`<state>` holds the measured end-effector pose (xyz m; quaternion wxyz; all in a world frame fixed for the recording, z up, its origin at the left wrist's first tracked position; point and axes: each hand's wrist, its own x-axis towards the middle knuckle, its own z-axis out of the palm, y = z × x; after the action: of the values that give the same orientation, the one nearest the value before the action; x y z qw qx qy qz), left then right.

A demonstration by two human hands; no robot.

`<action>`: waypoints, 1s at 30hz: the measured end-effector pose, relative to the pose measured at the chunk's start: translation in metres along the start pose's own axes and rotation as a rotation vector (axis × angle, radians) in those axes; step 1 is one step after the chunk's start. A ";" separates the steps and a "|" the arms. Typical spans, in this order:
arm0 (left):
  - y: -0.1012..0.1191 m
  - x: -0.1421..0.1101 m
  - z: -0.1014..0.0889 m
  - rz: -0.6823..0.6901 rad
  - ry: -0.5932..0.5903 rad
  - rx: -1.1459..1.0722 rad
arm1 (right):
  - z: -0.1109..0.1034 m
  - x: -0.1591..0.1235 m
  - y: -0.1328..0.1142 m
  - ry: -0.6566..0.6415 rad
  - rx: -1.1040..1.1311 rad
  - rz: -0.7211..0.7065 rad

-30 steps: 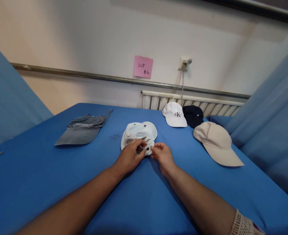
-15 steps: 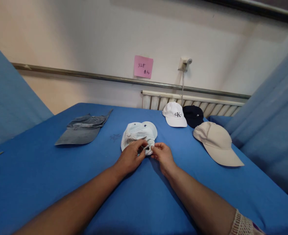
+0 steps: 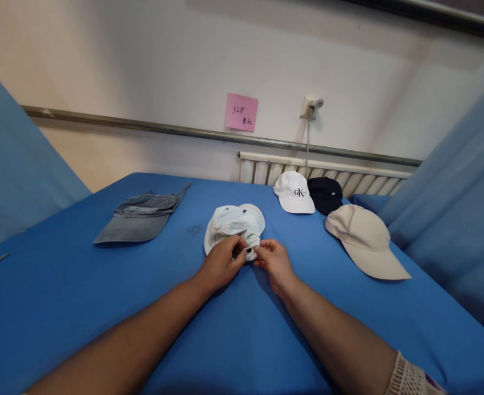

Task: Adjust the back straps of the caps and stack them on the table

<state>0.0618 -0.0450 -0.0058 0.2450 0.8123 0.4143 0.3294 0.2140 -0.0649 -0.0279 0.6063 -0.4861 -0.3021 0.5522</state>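
At the middle of the blue-covered table [image 3: 61, 296], seen from the head camera, we have a pale cap [image 3: 229, 219] just beyond our fingertips, resting on the cloth with its brim turned away from us. It lies straight ahead, more of it on the left hand's side, and its near edge sits between our two hands.

Our left hand [image 3: 223, 262] reaches over that edge, thumb and forefinger curled almost together on the cap's fabric; the exact pinch is partly hidden. Our right hand [image 3: 274, 264] is nearly closed, thumb and forefinger pressed on the same edge from the right. Between the fingertips we see a thin light strip and a small dark spot.

Well apart on our left lies a grey cap [image 3: 139, 219], its brim towards us. Farther back to the right, we see a white cap [image 3: 293, 192] with dark letters beside a dark cap [image 3: 325, 193], and nearer us on that side a beige cap [image 3: 363, 236].
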 end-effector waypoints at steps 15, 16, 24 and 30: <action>0.006 0.001 -0.011 0.057 -0.016 0.102 | -0.001 0.000 0.000 0.003 0.030 0.008; 0.005 0.001 -0.012 0.050 -0.010 0.111 | -0.001 0.000 0.000 0.007 0.027 0.009; 0.002 0.000 -0.012 0.045 0.034 0.171 | -0.001 0.001 0.001 0.017 0.043 0.007; 0.001 0.001 -0.014 0.080 -0.025 0.222 | -0.001 0.001 0.002 0.012 0.035 -0.003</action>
<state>0.0531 -0.0430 0.0045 0.1456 0.8542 0.4125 0.2809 0.2146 -0.0640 -0.0300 0.6173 -0.4784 -0.2894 0.5534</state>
